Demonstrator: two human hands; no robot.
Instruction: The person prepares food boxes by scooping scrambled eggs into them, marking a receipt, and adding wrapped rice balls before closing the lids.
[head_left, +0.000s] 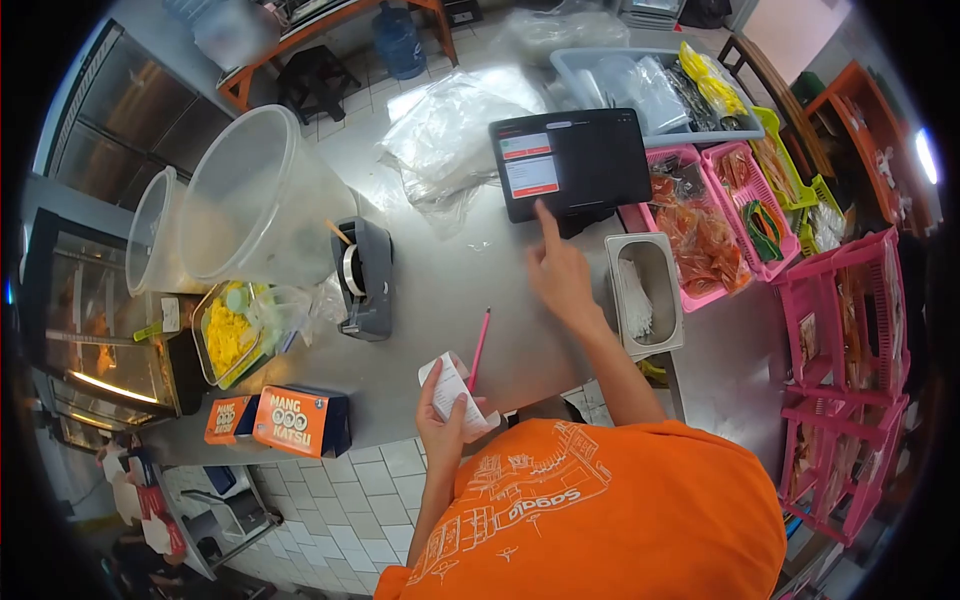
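My left hand [440, 412] is closed on a white printed receipt [450, 382], which curls at its lower end, near the counter's front edge. A pink pen [481, 345] rises just beyond the paper, its lower end overlapped by the receipt. My right hand [562, 278] holds nothing; its index finger stretches to the lower edge of a black tablet [595, 165], the other fingers curled. On the tablet's left side a lit window shows red buttons. A metal container [672, 335] with white items inside stands right of my right wrist.
A tape dispenser [372, 290], large clear tubs [235, 200], a tray of yellow packets [205, 340] and orange boxes [290, 420] stand left. Clear plastic bags [450, 130] lie behind. Pink baskets [722, 285] of packets and a grey bin [650, 136] stand right.
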